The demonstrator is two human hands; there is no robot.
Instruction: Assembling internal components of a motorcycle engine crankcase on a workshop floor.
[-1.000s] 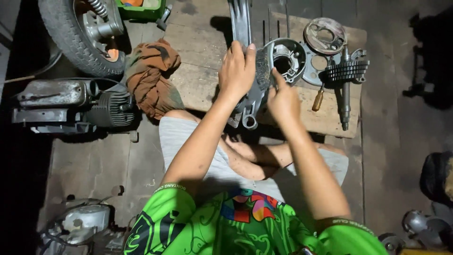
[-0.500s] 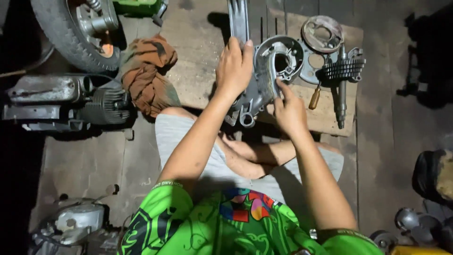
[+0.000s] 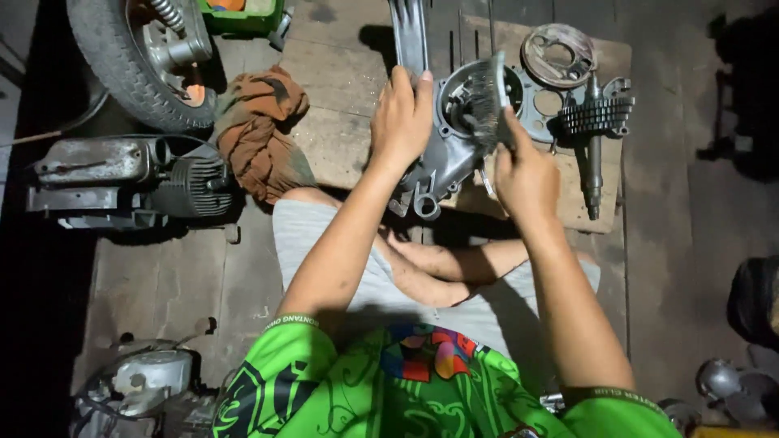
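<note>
The person sits cross-legged on the floor at a low wooden board (image 3: 341,97), both hands on a grey metal engine casing (image 3: 454,150). The casing lies slantwise on the board's near edge: its long axis runs from the lugs at the lower left, close to the knees, up to the round open housing at the upper right, so the round end points away from the person and to their right. The left hand (image 3: 403,118) lies on the casing's upper left side, fingers held together and curled over its edge, thumb tucked beneath. The right hand (image 3: 526,174) is closed around the handle of a wire brush (image 3: 487,101), whose bristles stand against the rim of the round housing. Just beyond the casing on the board are a flat round plate (image 3: 557,55) and a gear shaft (image 3: 595,130), upright in the view, apart from the hands. A brown rag (image 3: 260,130) sits at the board's left corner, with a tyre (image 3: 122,57) above it and an engine block (image 3: 122,182) on the floor beside it.
</note>
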